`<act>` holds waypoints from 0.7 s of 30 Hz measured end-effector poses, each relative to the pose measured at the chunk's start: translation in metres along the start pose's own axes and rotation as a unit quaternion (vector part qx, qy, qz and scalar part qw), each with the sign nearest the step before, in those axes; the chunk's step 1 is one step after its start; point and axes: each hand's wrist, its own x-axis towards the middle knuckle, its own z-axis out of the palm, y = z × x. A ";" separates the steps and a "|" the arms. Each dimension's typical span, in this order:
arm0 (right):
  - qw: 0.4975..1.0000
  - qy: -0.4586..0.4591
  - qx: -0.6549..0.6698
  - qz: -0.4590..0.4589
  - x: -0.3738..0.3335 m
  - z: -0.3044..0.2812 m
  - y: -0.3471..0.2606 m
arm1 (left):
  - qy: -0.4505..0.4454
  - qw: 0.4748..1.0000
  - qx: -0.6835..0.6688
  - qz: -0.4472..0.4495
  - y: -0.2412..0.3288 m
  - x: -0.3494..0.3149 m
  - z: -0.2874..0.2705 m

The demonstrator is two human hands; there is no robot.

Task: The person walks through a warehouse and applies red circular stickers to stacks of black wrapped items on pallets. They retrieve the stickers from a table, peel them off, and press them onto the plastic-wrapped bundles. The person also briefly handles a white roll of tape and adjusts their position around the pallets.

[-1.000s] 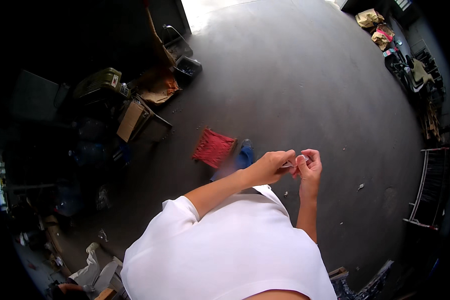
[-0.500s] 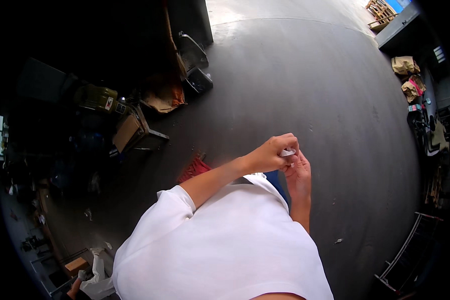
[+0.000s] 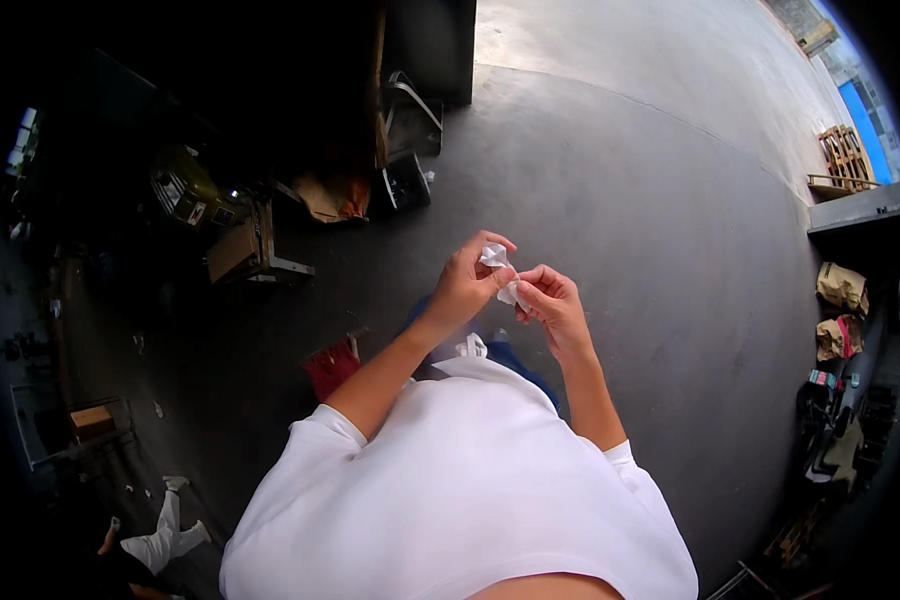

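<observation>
In front of my white shirt, both hands are raised close together. My left hand (image 3: 464, 288) pinches a crumpled white scrap (image 3: 493, 256), thin like tissue or paper, which pokes out between thumb and fingers. Just to the right, my right hand (image 3: 558, 308) has its thumb and forefinger closed on white material (image 3: 511, 294) next to the left thumb. Whether the two white parts are a single piece I cannot tell, since the fingers cover the middle.
Grey floor (image 3: 660, 260) stretches out ahead. On the left are a cardboard box (image 3: 232, 256), a black bin (image 3: 407, 182) and a red bundle (image 3: 332, 368). Paper sacks (image 3: 842, 288) and wooden pallets (image 3: 846, 156) line the right. A person in pale trousers (image 3: 162, 540) is at lower left.
Both hands have shifted left and opened out side by side, showing more of the white scrap. The surroundings have swung round in view, with the pallets now lower at the right.
</observation>
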 end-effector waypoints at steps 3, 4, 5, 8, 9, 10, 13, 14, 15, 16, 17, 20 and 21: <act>0.997 -0.026 -0.031 0.071 0.058 0.007 -0.016 | 0.075 0.996 -0.036 -0.025 -0.024 0.035 -0.026; 0.996 -0.023 -0.037 0.077 0.081 0.008 -0.019 | 0.112 0.993 -0.033 -0.026 -0.031 0.049 -0.035; 0.996 -0.019 -0.042 0.082 0.104 0.010 -0.022 | 0.148 0.988 -0.029 -0.027 -0.035 0.064 -0.045; 0.995 -0.006 -0.056 0.076 0.174 0.016 -0.032 | 0.200 0.978 -0.046 -0.034 -0.037 0.111 -0.083; 0.995 0.003 -0.062 0.081 0.195 0.019 -0.034 | 0.204 0.976 -0.059 -0.045 -0.035 0.125 -0.099; 0.994 0.012 -0.067 0.089 0.213 0.021 -0.035 | 0.203 0.977 -0.050 -0.051 -0.035 0.138 -0.116; 0.987 0.036 -0.036 0.150 0.275 0.018 -0.041 | 0.207 0.976 -0.036 -0.053 -0.030 0.175 -0.164; 0.987 0.038 -0.031 0.155 0.294 0.019 -0.043 | 0.212 0.975 -0.041 -0.044 -0.031 0.185 -0.179; 0.986 0.039 -0.026 0.159 0.313 0.019 -0.045 | 0.217 0.974 -0.047 -0.034 -0.034 0.195 -0.193; 0.985 0.044 -0.020 0.164 0.331 0.017 -0.047 | 0.219 0.974 -0.053 -0.026 -0.036 0.203 -0.204; 0.983 0.059 -0.004 0.171 0.349 0.017 -0.048 | 0.226 0.973 -0.051 -0.005 -0.036 0.209 -0.214; 0.981 0.070 -0.002 0.182 0.407 0.010 -0.046 | 0.268 0.961 -0.062 -0.031 -0.029 0.226 -0.234; 0.979 0.083 -0.015 0.183 0.426 0.009 -0.046 | 0.281 0.956 -0.070 -0.047 -0.024 0.233 -0.238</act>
